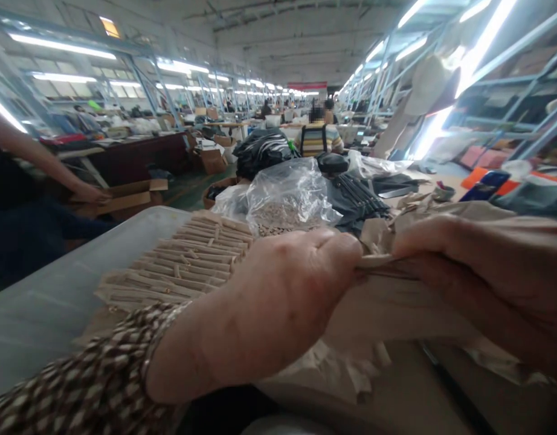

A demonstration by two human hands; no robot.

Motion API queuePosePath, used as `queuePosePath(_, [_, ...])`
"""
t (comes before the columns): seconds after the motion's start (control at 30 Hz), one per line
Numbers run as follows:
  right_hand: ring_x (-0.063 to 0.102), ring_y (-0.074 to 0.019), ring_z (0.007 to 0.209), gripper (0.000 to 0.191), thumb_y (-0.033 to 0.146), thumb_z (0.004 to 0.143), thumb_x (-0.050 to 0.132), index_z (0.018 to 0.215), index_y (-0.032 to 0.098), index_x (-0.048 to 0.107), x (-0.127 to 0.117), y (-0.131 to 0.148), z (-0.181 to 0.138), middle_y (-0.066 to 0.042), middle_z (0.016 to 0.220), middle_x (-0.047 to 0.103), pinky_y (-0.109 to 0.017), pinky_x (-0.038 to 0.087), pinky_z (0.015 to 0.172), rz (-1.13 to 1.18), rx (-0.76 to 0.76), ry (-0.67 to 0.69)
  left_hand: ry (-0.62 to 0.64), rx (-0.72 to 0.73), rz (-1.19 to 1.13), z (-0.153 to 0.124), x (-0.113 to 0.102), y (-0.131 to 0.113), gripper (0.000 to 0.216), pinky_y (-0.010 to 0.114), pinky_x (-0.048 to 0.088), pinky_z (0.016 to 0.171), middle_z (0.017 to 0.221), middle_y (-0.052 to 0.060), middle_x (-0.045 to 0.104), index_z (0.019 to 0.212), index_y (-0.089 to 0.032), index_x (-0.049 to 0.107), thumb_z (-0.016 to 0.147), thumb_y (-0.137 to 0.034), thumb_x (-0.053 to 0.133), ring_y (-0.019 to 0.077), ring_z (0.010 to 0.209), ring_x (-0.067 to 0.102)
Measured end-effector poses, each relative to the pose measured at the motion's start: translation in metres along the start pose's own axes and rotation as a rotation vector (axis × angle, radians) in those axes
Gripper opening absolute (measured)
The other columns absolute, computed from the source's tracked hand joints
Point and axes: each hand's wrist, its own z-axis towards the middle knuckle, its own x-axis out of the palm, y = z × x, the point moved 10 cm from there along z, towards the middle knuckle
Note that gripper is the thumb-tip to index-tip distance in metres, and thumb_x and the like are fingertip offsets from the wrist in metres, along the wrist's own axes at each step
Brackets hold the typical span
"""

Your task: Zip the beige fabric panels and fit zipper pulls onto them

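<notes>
My left hand (278, 290) is closed in a pinch on the edge of a beige fabric piece (396, 302). Close by on the right, my right hand (482, 272) pinches the same edge between thumb and fingers. A short stretch of the edge runs taut between the two hands, and the rest of the cloth hangs below. Left of my left hand lies a row of overlapping beige fabric pieces (183, 260) with folded edges. More crumpled beige cloth (337, 368) shows beneath my hands.
A clear plastic bag (292, 193) lies ahead, with dark garments (360, 196) beside it. A grey-white bin or tray (101, 260) is at the left. Beyond it a person's arm (56, 157) reaches over a cardboard box (133, 196). A long dark tool (455, 386) lies at lower right.
</notes>
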Motion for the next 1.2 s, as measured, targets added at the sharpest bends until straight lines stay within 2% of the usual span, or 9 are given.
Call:
queuePosePath(0.1, [0.050, -0.0108, 0.050, 0.021, 0.041, 0.094, 0.051, 0.103, 0.026, 0.063, 0.062, -0.002, -0.002, 0.004, 0.064, 0.060, -0.025, 0.032, 0.044, 0.150, 0.030, 0.306, 0.226, -0.174, -0.156, -0.018, 0.013, 0.036, 0.026, 0.021, 0.032, 0.051, 0.061, -0.005, 0.053, 0.073, -0.018, 0.057, 0.096, -0.028, 0.048, 0.0082, 0.054, 0.047])
queuePosePath(0.23, [0.052, -0.0108, 0.058, 0.026, 0.040, 0.092, 0.053, 0.080, 0.018, 0.062, 0.167, -0.048, -0.044, 0.002, 0.068, 0.059, -0.022, 0.036, 0.049, 0.372, 0.268, 0.792, 0.526, -0.338, -0.198, -0.051, 0.073, 0.099, 0.033, 0.022, 0.031, 0.050, 0.058, -0.004, 0.053, 0.067, -0.016, 0.055, 0.094, -0.034, 0.050, 0.0089, 0.054, 0.049])
queuePosePath(0.37, [0.059, -0.0165, 0.070, 0.028, 0.031, 0.096, 0.047, 0.076, 0.017, 0.062, 0.221, -0.110, -0.065, -0.004, 0.074, 0.065, -0.028, 0.041, 0.064, -0.028, 0.295, 0.791, 0.589, -0.325, 0.082, -0.069, 0.140, 0.153, 0.028, 0.027, 0.045, 0.069, 0.079, 0.005, 0.068, 0.080, -0.015, 0.065, 0.096, -0.030, 0.047, 0.0173, 0.075, 0.063])
queuePosePath(0.47, [0.062, -0.0215, 0.082, 0.027, 0.029, 0.097, 0.046, 0.082, 0.017, 0.066, 0.244, -0.130, -0.070, -0.009, 0.084, 0.069, -0.034, 0.044, 0.079, -0.181, 0.194, 0.741, 0.634, -0.372, 0.182, -0.074, 0.176, 0.176, 0.029, 0.032, 0.049, 0.080, 0.091, 0.012, 0.071, 0.091, -0.013, 0.068, 0.096, -0.031, 0.046, 0.0234, 0.088, 0.067])
queuePosePath(0.6, [0.063, -0.0221, 0.095, 0.025, 0.020, 0.096, 0.048, 0.085, 0.015, 0.070, 0.264, -0.140, -0.073, -0.012, 0.095, 0.070, -0.033, 0.043, 0.091, -0.234, 0.119, 0.727, 0.674, -0.392, 0.195, -0.071, 0.198, 0.187, 0.029, 0.035, 0.051, 0.082, 0.095, 0.015, 0.072, 0.094, -0.010, 0.070, 0.095, -0.031, 0.049, 0.0267, 0.092, 0.068])
queuePosePath(0.8, [0.066, -0.0230, 0.082, 0.025, 0.025, 0.094, 0.051, 0.080, 0.014, 0.069, 0.273, -0.147, -0.070, -0.012, 0.084, 0.070, -0.033, 0.048, 0.078, -0.279, 0.151, 0.762, 0.701, -0.442, 0.256, -0.071, 0.204, 0.194, 0.028, 0.036, 0.051, 0.078, 0.089, 0.016, 0.071, 0.091, -0.009, 0.071, 0.093, -0.031, 0.053, 0.0278, 0.087, 0.068])
queuePosePath(0.93, [0.066, -0.0217, 0.079, 0.015, 0.026, 0.092, 0.055, 0.091, 0.014, 0.065, 0.261, -0.150, -0.062, -0.009, 0.086, 0.070, -0.030, 0.048, 0.071, -0.209, 0.259, 0.673, 0.566, -0.384, 0.356, -0.060, 0.197, 0.164, 0.027, 0.043, 0.047, 0.088, 0.101, 0.017, 0.067, 0.100, -0.010, 0.067, 0.093, -0.014, 0.041, 0.0292, 0.098, 0.063])
queuePosePath(1.07, [0.066, -0.0203, 0.085, 0.014, 0.026, 0.090, 0.060, 0.098, 0.016, 0.064, 0.254, -0.142, -0.059, -0.007, 0.092, 0.071, -0.029, 0.049, 0.076, -0.225, 0.292, 0.637, 0.547, -0.119, 0.207, -0.076, 0.228, 0.107, 0.034, 0.046, 0.041, 0.102, 0.129, 0.012, 0.061, 0.121, -0.018, 0.063, 0.090, -0.023, 0.050, 0.0308, 0.119, 0.053])
queuePosePath(1.2, [0.060, -0.0240, 0.105, 0.030, 0.038, 0.090, 0.061, 0.113, 0.018, 0.060, 0.247, -0.138, -0.077, -0.008, 0.109, 0.067, -0.036, 0.048, 0.092, -0.305, 0.333, 0.566, 0.493, -0.106, 0.233, -0.115, 0.264, 0.118, 0.062, 0.062, 0.018, 0.115, 0.155, 0.011, 0.037, 0.145, -0.022, 0.047, 0.086, -0.040, 0.056, 0.0395, 0.143, 0.030])
